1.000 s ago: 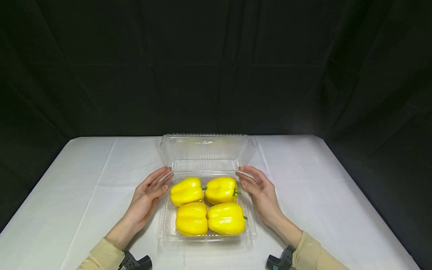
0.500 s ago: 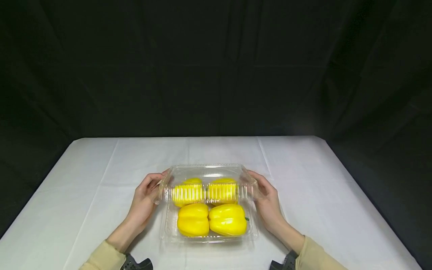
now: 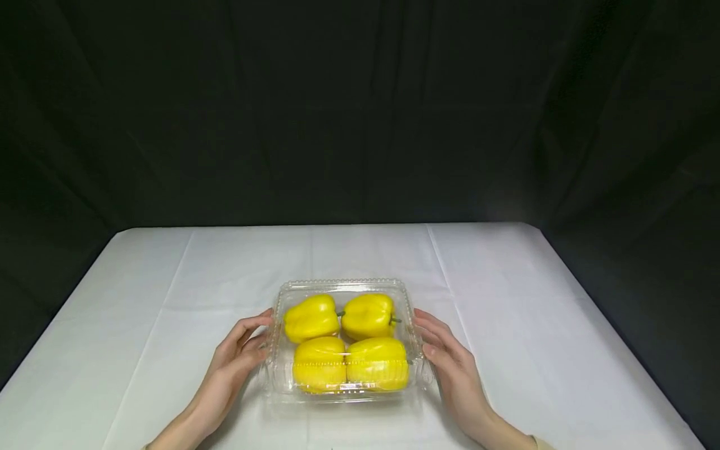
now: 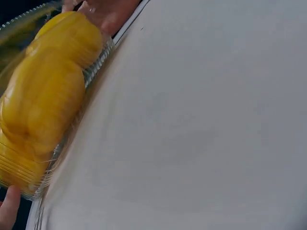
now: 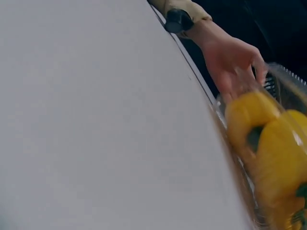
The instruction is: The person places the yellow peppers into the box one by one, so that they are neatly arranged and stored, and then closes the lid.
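Clear clamshell container [image 3: 345, 340] with four yellow bell peppers [image 3: 347, 342] sits mid surface [image 3: 169, 300], lid down. Left hand [image 3: 239, 355] and right hand [image 3: 450, 361] touch its sides, fingers fairly straight. Best move is probably pressing evenly along the front rim, not over the peppers

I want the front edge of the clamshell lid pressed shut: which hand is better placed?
Probably the right hand: its fingers lie along the clamshell's right side, reaching nearer the front corner. The left hand touches the left side slightly farther back. The difference is small.
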{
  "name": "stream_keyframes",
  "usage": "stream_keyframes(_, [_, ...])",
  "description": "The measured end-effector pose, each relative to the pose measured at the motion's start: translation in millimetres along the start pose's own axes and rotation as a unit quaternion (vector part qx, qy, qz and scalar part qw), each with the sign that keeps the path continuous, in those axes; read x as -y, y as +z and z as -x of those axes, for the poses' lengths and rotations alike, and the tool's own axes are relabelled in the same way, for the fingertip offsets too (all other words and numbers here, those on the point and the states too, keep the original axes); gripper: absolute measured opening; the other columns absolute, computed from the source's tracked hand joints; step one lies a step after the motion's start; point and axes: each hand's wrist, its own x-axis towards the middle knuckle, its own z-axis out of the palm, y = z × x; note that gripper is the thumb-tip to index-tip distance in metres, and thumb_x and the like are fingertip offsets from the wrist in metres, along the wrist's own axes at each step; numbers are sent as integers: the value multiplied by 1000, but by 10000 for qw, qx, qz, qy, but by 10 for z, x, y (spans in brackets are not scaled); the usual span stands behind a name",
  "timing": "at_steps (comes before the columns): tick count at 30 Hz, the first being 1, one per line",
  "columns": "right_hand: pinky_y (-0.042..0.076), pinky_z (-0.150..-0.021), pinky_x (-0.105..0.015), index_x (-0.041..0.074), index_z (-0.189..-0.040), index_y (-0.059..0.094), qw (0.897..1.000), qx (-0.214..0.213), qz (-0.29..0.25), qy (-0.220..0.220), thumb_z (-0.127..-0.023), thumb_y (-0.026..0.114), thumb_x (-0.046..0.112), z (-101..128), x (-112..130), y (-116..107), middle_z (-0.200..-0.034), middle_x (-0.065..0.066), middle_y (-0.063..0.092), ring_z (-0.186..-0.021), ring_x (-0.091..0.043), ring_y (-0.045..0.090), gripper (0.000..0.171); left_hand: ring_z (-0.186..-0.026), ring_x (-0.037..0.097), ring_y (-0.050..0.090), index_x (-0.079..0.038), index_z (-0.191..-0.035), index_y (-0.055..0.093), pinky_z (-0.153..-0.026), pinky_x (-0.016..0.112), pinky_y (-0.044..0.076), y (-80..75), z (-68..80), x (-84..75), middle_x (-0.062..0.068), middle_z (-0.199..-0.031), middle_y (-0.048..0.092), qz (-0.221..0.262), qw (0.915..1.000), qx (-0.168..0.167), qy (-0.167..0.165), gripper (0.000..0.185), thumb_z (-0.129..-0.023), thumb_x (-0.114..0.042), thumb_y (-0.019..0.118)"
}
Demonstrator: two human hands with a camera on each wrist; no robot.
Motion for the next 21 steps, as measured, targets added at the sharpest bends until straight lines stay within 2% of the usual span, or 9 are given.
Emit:
stream_keyframes(4, [38, -107, -20, 7, -149, 42, 9993, 325, 57, 172, -102, 43, 6, 135, 24, 2, -157, -6, 33, -138, -15, 40, 47, -137, 15, 41, -14, -150, 34, -105, 23, 44, -13, 137, -6, 6, -159, 25, 61, 9989, 382, -254, 59, -95, -8, 55])
stream_keyframes(8, [40, -107, -22, 8, -153, 35, 9980, 621, 8, 127, -98, 45, 3, 219, 27, -4, -153, -10, 33, -134, -18, 42, 56, -144, 30, 26, -19, -153, 30, -118, 48, 31, 10, 210, 4, 7, -162, 22, -49, 9980, 538, -325, 71, -90, -6, 60])
stream_keyframes(10, [40, -107, -21, 8, -153, 34, 9979, 636, 42, 123, -97, 46, 1, 248, 23, -2, -149, -12, 36, -131, -19, 45, 58, -146, 34, 22, -19, -154, 30, -118, 58, 23, 25, 229, 1, 7, -162, 22, -64, 9980, 522, -338, 73, -89, -5, 62])
stream_keyframes(11, [39, -107, -20, 8, -153, 35, 9980, 604, 116, 139, -96, 47, 1, 256, 19, 1, -146, -12, 38, -129, -18, 46, 59, -146, 35, 22, -20, -153, 31, -118, 59, 22, 31, 236, -1, 7, -162, 23, -69, 9981, 502, -360, 74, -88, -5, 63])
stream_keyframes(14, [40, -103, -20, 10, -152, 38, 9980, 485, 367, 171, -96, 49, 1, 273, 13, 7, -135, -10, 45, -120, -16, 49, 58, -145, 32, 26, -21, -153, 32, -118, 40, 32, 43, 254, -11, 5, -161, 25, -56, 9980, 431, -462, 73, -88, -6, 64])
stream_keyframes(17, [48, -91, -24, 8, -153, 37, 9978, 533, 378, 102, -96, 48, 0, 273, 8, -2, -112, -6, 53, -102, -14, 55, 58, -142, 26, 32, -22, -153, 33, -108, 20, 39, 48, 265, -20, 6, -161, 27, -44, 9981, 440, -422, 74, -89, -7, 65])
stream_keyframes(21, [56, -68, -31, 4, -155, 29, 9961, 875, -37, 104, -99, 44, -2, 252, 0, -32, -83, 1, 57, -75, -14, 60, 58, -139, 18, 38, -22, -154, 33, -106, 16, 39, 57, 273, -21, 4, -161, 28, -94, 9987, 411, -291, 71, -91, -7, 65])
